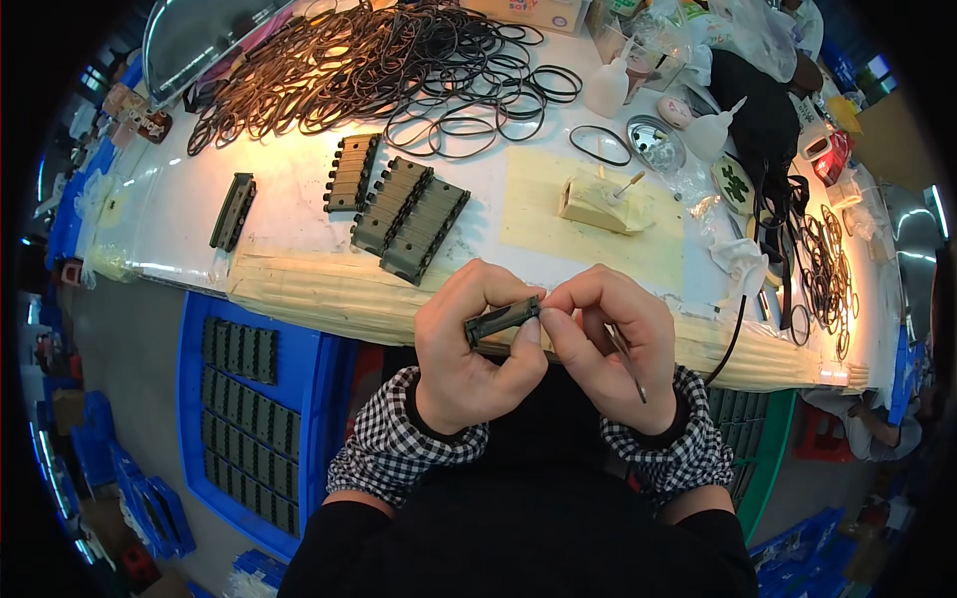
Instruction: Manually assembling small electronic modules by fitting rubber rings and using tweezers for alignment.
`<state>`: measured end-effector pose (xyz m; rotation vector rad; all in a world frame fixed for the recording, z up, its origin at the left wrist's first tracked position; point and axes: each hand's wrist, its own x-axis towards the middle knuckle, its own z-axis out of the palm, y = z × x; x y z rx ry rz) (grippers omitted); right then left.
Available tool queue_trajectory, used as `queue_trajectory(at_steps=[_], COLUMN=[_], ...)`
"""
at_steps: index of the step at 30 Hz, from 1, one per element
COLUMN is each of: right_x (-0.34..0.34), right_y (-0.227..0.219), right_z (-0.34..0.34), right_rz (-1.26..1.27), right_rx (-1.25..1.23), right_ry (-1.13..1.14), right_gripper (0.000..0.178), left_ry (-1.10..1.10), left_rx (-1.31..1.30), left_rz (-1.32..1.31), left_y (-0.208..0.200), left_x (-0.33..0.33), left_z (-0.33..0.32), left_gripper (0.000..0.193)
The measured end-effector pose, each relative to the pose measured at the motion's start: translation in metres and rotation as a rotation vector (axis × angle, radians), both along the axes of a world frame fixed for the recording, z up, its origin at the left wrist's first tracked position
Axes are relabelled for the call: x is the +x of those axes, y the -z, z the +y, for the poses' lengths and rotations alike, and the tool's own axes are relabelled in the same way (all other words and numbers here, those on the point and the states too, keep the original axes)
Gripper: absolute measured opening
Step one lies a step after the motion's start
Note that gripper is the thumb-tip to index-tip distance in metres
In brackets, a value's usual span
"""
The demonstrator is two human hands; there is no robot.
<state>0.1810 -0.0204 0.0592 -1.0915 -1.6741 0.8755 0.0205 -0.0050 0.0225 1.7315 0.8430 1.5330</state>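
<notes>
My left hand [469, 344] grips a small dark grey plastic part [501, 319] just in front of the table's near edge. The fingertips of my right hand [608, 339] pinch the right end of that same part, and a thin metal pick [628, 364] lies along the right palm, pointing down. Both wrists wear black-and-white checked sleeve covers. On the table just beyond my hands lie stacks of similar dark grey parts [409, 214].
A large heap of black rubber rings [379, 60] fills the table's far side. A yellow pad [588, 214] holds a foam block with a brush. Squeeze bottles [608, 85] and a metal dish [655, 142] stand behind it. A blue crate [254, 399] of parts sits lower left.
</notes>
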Motion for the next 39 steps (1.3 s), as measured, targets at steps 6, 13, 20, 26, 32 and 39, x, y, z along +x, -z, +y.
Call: queue_trajectory(at_steps=[6,13,20,26,32,39], right_x=[0.003,0.001,0.002,0.016,0.024,0.055], right_y=[0.005,0.005,0.004,-0.005,-0.012,-0.008], right_z=[-0.001,-0.005,-0.005,0.002,0.014,0.055], right_rz=[0.237,0.191,0.156,0.054,-0.149,-0.415], right_rx=[-0.306,-0.245,-0.075,0.060,0.239,0.351], right_ry=[-0.034,-0.014,-0.012,0.064,0.213,0.488], right_gripper=[0.006,0.006,0.009,0.009,0.007,0.014], left_ry=[-0.064,-0.039,0.336,0.820,0.898,0.951], left_rx=[0.092,0.058,-0.558,-0.882,-0.956,-0.962], left_rz=[0.063,0.108,-0.518,-1.032,-1.055,-1.079], left_y=[-0.003,-0.007,-0.003,0.018,0.023,0.024], left_x=[0.003,0.000,-0.002,0.003,0.005,0.007], left_z=[0.002,-0.003,-0.001,0.009,0.011,0.016], left_gripper=[0.015,0.015,0.016,0.025,0.024,0.024])
